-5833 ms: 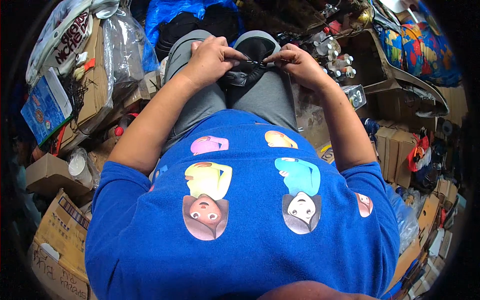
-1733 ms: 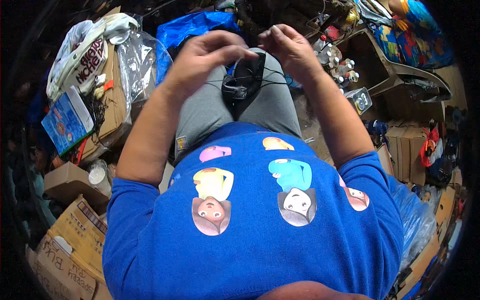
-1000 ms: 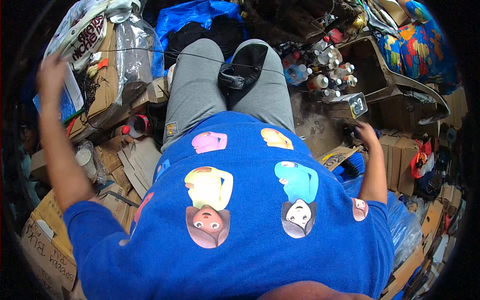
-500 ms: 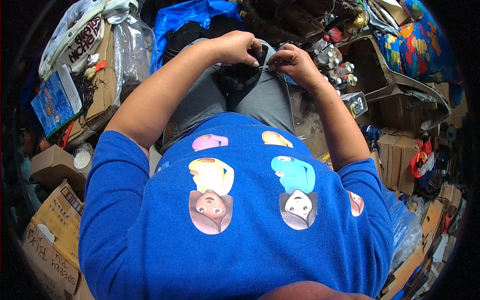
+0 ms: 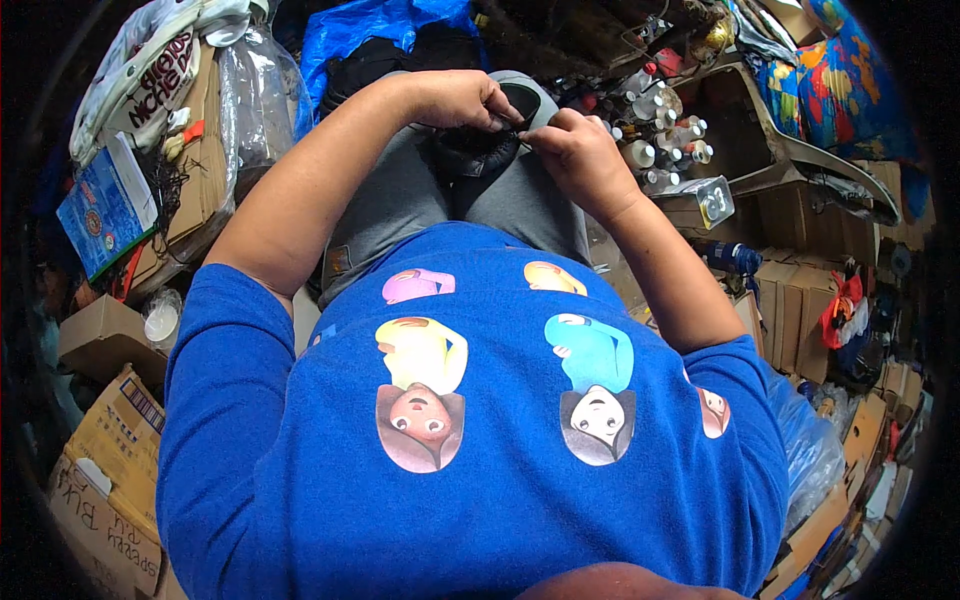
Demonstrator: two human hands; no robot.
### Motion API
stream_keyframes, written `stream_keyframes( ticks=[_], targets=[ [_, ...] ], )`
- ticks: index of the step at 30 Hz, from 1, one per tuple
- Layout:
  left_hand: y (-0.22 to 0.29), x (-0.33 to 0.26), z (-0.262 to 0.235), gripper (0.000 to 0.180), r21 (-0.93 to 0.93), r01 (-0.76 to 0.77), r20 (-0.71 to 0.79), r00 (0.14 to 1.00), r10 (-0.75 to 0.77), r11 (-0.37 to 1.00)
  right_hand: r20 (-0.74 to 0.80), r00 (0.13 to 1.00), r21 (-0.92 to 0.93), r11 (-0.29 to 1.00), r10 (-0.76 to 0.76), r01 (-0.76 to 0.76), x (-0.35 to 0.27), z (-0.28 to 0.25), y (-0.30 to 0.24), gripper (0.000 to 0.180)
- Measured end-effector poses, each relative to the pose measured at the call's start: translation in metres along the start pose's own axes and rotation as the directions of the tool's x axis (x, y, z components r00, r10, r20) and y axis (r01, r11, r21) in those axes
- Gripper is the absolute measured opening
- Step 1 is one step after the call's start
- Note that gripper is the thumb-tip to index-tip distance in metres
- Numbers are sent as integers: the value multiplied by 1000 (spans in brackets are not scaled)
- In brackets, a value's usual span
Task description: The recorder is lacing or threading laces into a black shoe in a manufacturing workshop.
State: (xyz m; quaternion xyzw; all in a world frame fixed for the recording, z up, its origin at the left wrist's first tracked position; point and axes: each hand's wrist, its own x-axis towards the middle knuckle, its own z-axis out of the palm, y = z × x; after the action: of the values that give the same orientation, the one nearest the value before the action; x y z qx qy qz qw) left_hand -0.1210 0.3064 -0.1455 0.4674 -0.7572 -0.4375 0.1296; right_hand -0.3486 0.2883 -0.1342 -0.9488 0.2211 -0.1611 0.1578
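Note:
A black shoe [image 5: 478, 152] rests between my thighs on grey trousers [image 5: 395, 190], its dark opening turned away to the right. My left hand [image 5: 478, 103] curls over it from the left, thumb and fingers gripping its edge. Close beside those fingertips, my right hand [image 5: 572, 150] is closed in a pinch at the shoe's right edge. Whatever is in that pinch is too small to make out. Parts of the shoe are hidden under my left hand.
Several capped bottles [image 5: 660, 125] and a clear plastic container [image 5: 712, 204] stand at the right. Cardboard boxes [image 5: 795, 310] are stacked beyond my right elbow. At the left lie a blue notebook [image 5: 105, 210], an open carton [image 5: 115, 335] and clear plastic bags [image 5: 262, 100]. Blue sheeting [image 5: 350, 40] lies ahead.
My right hand has moved in and slightly down, closer to the left fingertips. The thin pale line seen between the hands earlier no longer shows. My left hand has shifted slightly left.

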Motion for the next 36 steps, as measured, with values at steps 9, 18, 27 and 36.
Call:
stream_keyframes(
  ticks=[9,18,27,36],
  targets=[
    [5,3,11,44,385,16,-539,815,211,923,131,991,-181,983,15,9,34,7,-6,15],
    [-19,-134,3,24,-29,352,-306,888,-343,936,224,950,536,786,219,-308,-1,10,31,26],
    [22,-89,-11,34,-747,-575,-664,618,-420,334,-33,583,990,106,812,-92,11,41,79,41],
    [-134,-80,-13,32,-881,-463,-471,840,268,-98,240,878,880,-475,414,-16,-39,30,55,48]
  ],
)
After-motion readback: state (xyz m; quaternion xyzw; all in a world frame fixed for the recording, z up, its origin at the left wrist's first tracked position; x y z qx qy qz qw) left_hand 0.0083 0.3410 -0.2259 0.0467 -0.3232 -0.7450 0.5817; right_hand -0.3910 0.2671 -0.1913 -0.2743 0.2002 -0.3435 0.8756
